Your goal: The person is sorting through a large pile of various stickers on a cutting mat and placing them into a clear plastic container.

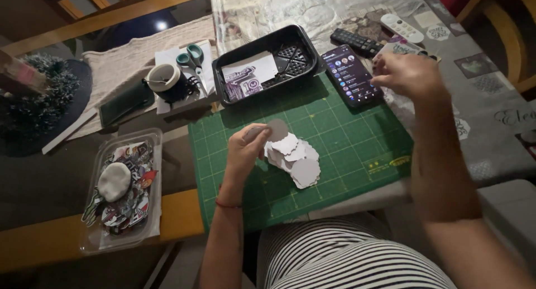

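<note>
Pinching a grey paper disc (pixel 277 129) in left hand (pixel 245 149) fingers, right hand (pixel 407 74) loosely curled, black tray (pixel 304 41) holding a printed card (pixel 248 75)

bare green mat (pixel 346 138) between paper pile (pixel 295 158) and phone (pixel 350 74).

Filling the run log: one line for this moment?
left hand: holds paper disc | right hand: at smartphone | disc pile on cutting mat

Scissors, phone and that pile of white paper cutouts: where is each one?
scissors (pixel 191 56), head view, on the teal handles.
phone (pixel 352 74), head view, middle of its lit screen.
pile of white paper cutouts (pixel 298 160), head view, on a scalloped piece near the pile's middle.
</note>
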